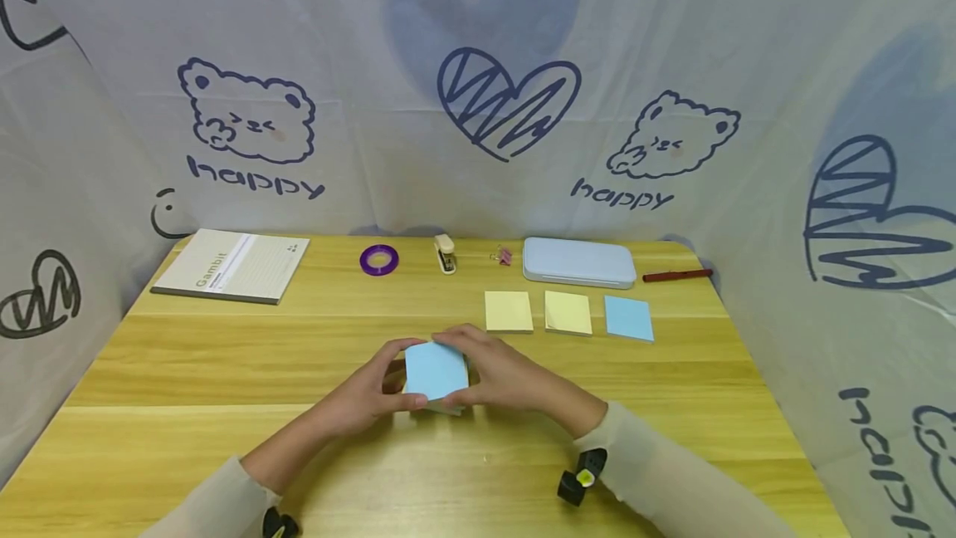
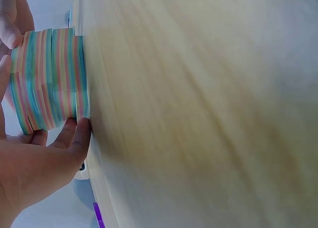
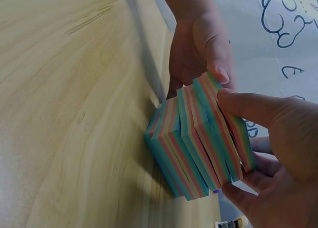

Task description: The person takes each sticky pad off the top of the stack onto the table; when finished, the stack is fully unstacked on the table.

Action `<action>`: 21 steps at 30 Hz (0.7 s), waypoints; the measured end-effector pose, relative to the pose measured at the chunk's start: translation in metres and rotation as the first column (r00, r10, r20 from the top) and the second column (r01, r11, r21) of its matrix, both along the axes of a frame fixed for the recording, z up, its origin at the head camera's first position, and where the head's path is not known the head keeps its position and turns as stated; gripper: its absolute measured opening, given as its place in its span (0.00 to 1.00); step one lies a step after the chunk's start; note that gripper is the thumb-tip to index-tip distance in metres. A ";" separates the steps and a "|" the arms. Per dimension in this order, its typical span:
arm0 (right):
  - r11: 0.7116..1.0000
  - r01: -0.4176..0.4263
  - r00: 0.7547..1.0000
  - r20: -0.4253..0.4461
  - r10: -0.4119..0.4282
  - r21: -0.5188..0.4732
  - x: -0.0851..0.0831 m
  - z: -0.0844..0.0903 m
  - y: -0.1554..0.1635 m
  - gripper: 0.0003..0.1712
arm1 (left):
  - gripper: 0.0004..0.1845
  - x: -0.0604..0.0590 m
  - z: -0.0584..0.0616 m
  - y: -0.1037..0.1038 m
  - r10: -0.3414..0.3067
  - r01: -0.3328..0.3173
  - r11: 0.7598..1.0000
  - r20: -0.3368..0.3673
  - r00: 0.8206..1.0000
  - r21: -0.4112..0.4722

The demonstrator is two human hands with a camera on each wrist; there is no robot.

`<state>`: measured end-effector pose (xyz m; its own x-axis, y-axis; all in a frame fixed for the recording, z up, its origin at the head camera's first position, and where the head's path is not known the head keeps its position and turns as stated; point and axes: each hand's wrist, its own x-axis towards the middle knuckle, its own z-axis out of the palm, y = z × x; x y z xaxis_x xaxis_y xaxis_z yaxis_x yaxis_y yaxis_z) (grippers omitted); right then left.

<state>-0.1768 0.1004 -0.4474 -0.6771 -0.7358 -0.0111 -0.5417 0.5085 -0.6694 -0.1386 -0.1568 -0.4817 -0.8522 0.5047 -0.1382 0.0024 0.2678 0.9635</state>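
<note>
In the head view, the left hand (image 1: 371, 388) and the right hand (image 1: 500, 372) hold between them a stack of sticky notes (image 1: 436, 370), blue on top, near the middle of the wooden bench (image 1: 261, 388). Farther back lie a notebook (image 1: 231, 266), a purple tape roll (image 1: 365, 261), a stapler (image 1: 445, 255) and a pale case (image 1: 578, 261); three flat pads (image 1: 568, 312) are in front of the case. A cloth (image 1: 358, 139) with drawn bears and hearts hangs behind.

In the left wrist view, the left fingers touch the stack's striped side.

In the right wrist view, the right thumb and fingers grip the uneven layers.
</note>
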 end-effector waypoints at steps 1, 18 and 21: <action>1.000 0.003 1.000 -0.002 -0.003 0.000 0.000 0.000 0.000 0.49 | 0.42 0.000 0.000 0.000 0.004 -0.004 1.000 0.002 1.000 -0.005; 0.997 0.065 0.997 0.031 -0.064 -0.051 -0.004 0.005 0.020 0.44 | 0.47 -0.002 0.005 0.002 0.035 -0.035 0.999 0.033 0.999 -0.014; 0.995 0.092 0.995 0.046 -0.090 -0.048 -0.004 0.004 0.028 0.44 | 0.47 -0.002 0.006 0.002 0.017 -0.017 1.000 0.007 1.000 -0.004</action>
